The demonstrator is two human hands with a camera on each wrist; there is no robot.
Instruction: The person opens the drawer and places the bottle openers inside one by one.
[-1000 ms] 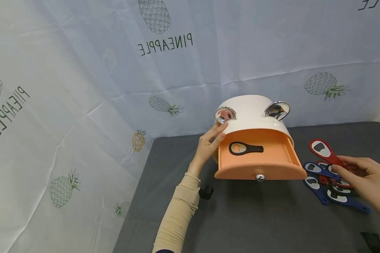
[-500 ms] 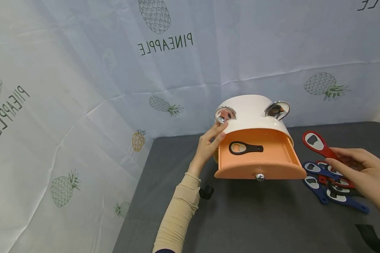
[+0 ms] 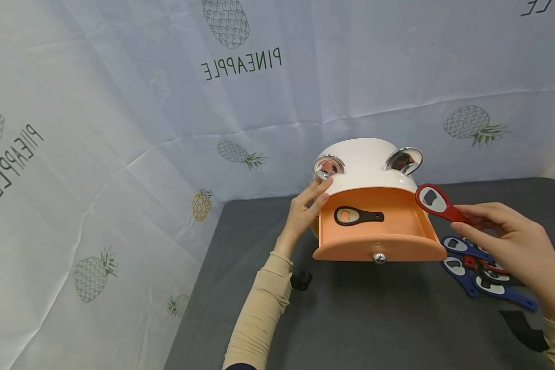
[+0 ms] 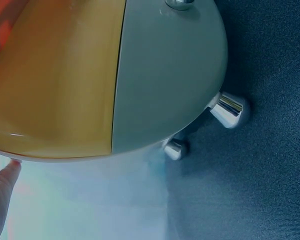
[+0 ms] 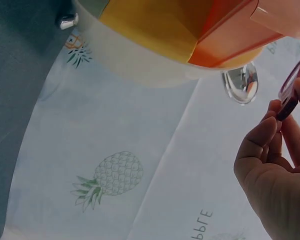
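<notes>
Head view: I've got the right hand [image 3: 511,236] pinching the red opener [image 3: 446,209] by its handle, near the drawer's right rim [image 3: 428,226]; left hand [image 3: 301,213], fingers extended, rests on the box [image 3: 363,162]. I'd carry high, clearing that rim.

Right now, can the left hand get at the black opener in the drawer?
Probably yes: the drawer is open and nothing covers the black opener. The left hand touches the box close by, though it would likely have to let go first.
</notes>
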